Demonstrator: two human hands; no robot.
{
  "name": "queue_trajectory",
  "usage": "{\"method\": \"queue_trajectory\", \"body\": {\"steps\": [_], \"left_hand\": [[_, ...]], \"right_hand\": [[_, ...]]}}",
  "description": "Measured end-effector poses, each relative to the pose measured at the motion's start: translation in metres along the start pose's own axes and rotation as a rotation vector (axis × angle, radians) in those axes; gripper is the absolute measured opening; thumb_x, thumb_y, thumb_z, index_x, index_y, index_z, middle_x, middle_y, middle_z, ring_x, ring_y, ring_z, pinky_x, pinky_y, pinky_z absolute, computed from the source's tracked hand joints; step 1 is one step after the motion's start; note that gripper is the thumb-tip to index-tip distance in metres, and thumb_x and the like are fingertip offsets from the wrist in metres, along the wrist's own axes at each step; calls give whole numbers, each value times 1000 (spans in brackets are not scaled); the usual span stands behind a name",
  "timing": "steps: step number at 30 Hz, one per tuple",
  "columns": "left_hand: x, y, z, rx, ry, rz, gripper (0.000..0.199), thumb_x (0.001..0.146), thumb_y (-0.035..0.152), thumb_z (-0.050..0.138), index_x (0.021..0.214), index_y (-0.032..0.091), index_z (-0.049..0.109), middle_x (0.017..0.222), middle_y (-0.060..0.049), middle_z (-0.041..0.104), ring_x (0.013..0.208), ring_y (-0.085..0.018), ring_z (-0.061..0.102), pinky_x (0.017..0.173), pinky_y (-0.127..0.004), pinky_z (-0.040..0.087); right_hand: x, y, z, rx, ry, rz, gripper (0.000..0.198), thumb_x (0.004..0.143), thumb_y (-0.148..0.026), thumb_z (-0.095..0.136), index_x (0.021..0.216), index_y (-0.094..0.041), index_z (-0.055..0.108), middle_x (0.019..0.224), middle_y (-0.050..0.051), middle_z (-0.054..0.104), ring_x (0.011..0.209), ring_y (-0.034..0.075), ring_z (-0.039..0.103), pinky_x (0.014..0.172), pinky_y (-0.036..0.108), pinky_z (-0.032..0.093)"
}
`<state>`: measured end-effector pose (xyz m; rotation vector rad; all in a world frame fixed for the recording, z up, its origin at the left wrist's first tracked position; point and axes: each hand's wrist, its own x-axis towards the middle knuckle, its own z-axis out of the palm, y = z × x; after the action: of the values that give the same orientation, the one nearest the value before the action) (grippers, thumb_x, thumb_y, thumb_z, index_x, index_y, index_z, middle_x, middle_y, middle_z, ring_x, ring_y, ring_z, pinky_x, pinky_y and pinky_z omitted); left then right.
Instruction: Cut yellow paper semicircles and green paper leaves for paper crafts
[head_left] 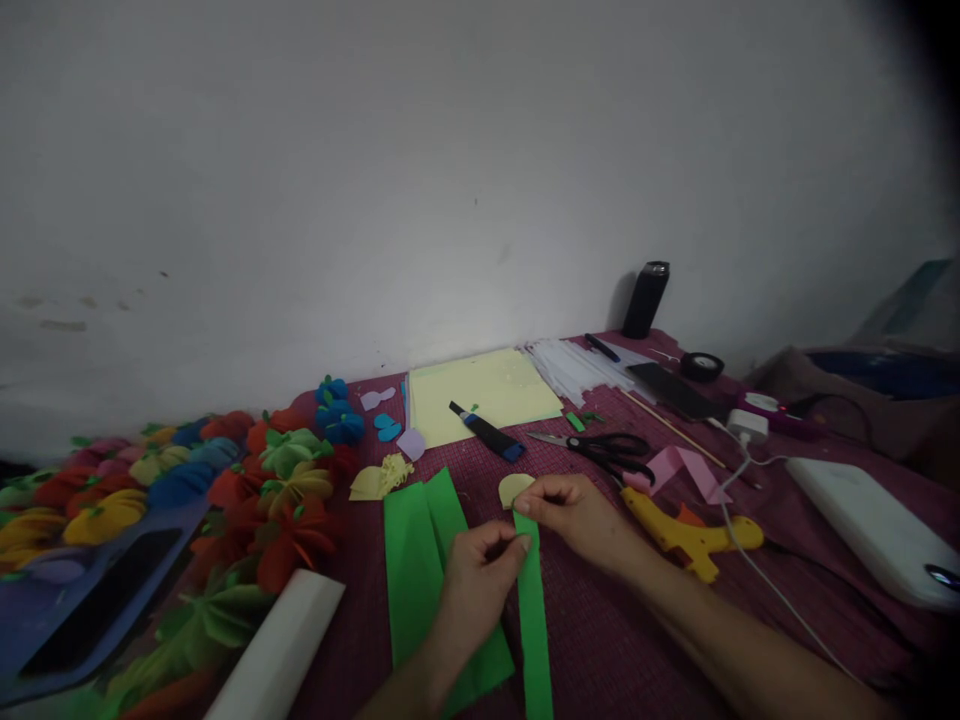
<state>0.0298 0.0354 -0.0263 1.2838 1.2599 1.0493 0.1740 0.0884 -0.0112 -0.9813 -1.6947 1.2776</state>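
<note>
A narrow green paper strip [533, 620] hangs toward me from between my two hands. My left hand [484, 565] pinches its left edge a little below the top. At the strip's upper end my right hand [559, 505] closes its thumb and finger on it. Just beyond the fingertips lies a pale yellow rounded paper piece [513, 489]; whether it touches the strip I cannot tell. Wider green paper sheets [416, 560] lie under and beside my left hand. To the right of my right wrist rests a yellow hot glue gun [694, 535].
Black-handled scissors [607, 452] and a cutter knife [487, 432] lie ahead, near pale yellow sheets [480, 390]. Colourful paper pumpkins [285, 490] crowd the left. A white roll [277, 650] lies front left. At right are a cable, a white power bank [870, 530] and a black bottle [646, 300].
</note>
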Motion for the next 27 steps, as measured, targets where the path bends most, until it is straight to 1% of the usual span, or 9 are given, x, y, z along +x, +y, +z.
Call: {"method": "queue_trajectory", "body": {"steps": [4,7,10,12,16,19,22,25,27], "left_hand": [[0,3,-1,-45,-16,-5,21,72,33,59,62,14,59,51,5,40,48,-9,30,46,-22,23],[-1,5,-3,-82,-8,-3,19,72,32,59,68,14,62,56,3,46,53,-10,36,49,-21,27],[-2,6,-4,-111,-18,-3,23,74,34,56,74,12,64,62,0,51,57,-11,41,53,-23,30],[-1,4,-3,-101,-21,-16,24,74,34,56,74,12,64,61,1,50,55,-11,40,52,-23,29],[0,0,-3,-55,-1,-37,22,73,32,59,65,12,63,53,3,43,50,-9,33,47,-22,24],[2,0,-5,-142,13,-29,24,74,34,59,65,12,63,55,3,46,51,-9,34,49,-21,26],[3,4,-7,-213,82,-17,24,72,35,62,64,12,64,54,2,48,52,-9,35,49,-21,27],[3,8,-8,-223,146,-8,24,71,35,64,63,12,64,52,3,47,51,-9,36,49,-20,28],[3,11,-8,-221,146,-6,23,70,34,64,62,12,64,52,3,48,50,-8,36,49,-20,28]], "right_hand": [[0,-3,1,-55,55,-57,24,75,-34,59,60,-16,63,60,-1,54,58,11,46,55,22,37],[0,-5,2,-72,61,-74,24,76,-32,59,59,-16,62,59,-2,54,57,11,47,54,22,39],[0,-3,3,-67,63,-91,23,76,-32,59,60,-16,63,60,-1,56,57,11,48,55,22,39],[0,-1,4,-58,74,-96,22,76,-32,59,60,-16,63,60,-1,57,59,11,50,56,22,39],[0,3,5,-37,78,-80,22,75,-33,60,61,-16,63,61,-1,56,60,12,49,57,23,40],[0,1,4,34,6,-24,22,75,-35,60,65,-16,62,61,-2,54,56,10,46,54,22,38],[-2,-2,3,143,-91,60,18,74,-34,61,73,-17,62,63,-3,52,51,8,43,48,21,35],[-2,-3,4,180,-116,92,15,71,-31,64,74,-16,62,64,-3,51,50,8,43,46,20,35],[-2,-3,5,172,-113,89,13,70,-29,64,71,-16,63,62,-3,51,50,8,43,47,20,35]]}}
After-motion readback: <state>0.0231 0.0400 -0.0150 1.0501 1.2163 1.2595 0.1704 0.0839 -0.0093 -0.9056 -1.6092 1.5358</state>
